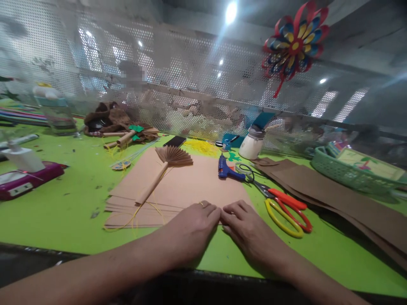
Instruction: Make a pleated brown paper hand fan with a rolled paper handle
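Along the back we see a perforated screen (pixel 190 55), with a red, blue and yellow flower ornament (pixel 295 46) high on the right. On our left we have a clear jar (pixel 59 115), a purple power strip (pixel 33 181) and a dark brown cloth bundle (pixel 110 118); farther right are a black phone (pixel 174 141), a white pot (pixel 252 147) and a green basket (pixel 346 171) bearing a picture card (pixel 370 164).

I see a bright green worktop (pixel 79 216) with a dark front edge, and beyond it a grey screen (pixel 184 55) full of small holes spans ten to two o'clock. At twelve, a white lamp (pixel 231 12) glares from the dim ceiling (pixel 193 10), with smaller light spots scattered below.
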Demonstrator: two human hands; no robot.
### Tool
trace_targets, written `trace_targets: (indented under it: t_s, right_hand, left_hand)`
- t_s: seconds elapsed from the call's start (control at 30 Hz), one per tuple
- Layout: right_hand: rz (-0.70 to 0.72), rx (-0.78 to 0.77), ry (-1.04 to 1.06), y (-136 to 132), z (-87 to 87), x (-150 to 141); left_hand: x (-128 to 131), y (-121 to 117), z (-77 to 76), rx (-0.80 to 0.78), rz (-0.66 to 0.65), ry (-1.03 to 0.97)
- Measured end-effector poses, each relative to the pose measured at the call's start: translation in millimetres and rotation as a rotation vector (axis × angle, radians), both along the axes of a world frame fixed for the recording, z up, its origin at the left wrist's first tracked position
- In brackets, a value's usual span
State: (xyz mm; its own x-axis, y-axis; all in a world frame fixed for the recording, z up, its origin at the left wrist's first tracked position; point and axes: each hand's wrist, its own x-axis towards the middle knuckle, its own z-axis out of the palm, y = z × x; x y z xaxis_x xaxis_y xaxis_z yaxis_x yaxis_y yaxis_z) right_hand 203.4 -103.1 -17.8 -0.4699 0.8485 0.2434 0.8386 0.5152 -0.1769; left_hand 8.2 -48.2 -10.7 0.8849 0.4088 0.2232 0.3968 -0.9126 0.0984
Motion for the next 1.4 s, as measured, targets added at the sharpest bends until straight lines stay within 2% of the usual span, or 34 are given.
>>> trace_targets:
  t_s: [0.1, 0.3, 0.57, 0.83, 1.03, 1.17, 1.27, 1.4]
  right_hand:
    - [-0.011, -0.002, -0.04, 0, 0.4, -2]
    - [-0.02, -0.045, 0.001, -1, 5.7, 1]
    - [-0.05, 0.002, 0.026, -8, -6.6, 34]
    - [-0.134, 0.038, 0.104, -14, -18.6, 43]
    - [-0.14, 0.078, 0.156, -14, -21.3, 41]
    - [-0.14, 0.09, 0.181, -13, -21.7, 42]
    - [-0.132, 0.093, 0.187, -13, -21.5, 41]
    - [-0.115, 0.099, 0.17, -13, -20.6, 39]
  left_hand:
    - [-2, 0, 0.5, 0.069, 0.034, 0.023]
    - [-8, 0, 0.3, 0.044, 0.09, 0.008]
    - [-28, 4, 7.8, 0.163, 0.084, 0.081]
    - [-39, 7, 7.6, 0.095, 0.131, 0.095]
    - [-48, 9, 2.1, 0.011, 0.139, 0.033]
    - [-51, 9, -1.6, 0.012, 0.148, 0.023]
    - [-50, 10, 4.4, 0.036, 0.148, 0.047]
    - [-30, 20, 24.5, 0.082, 0.131, 0.125]
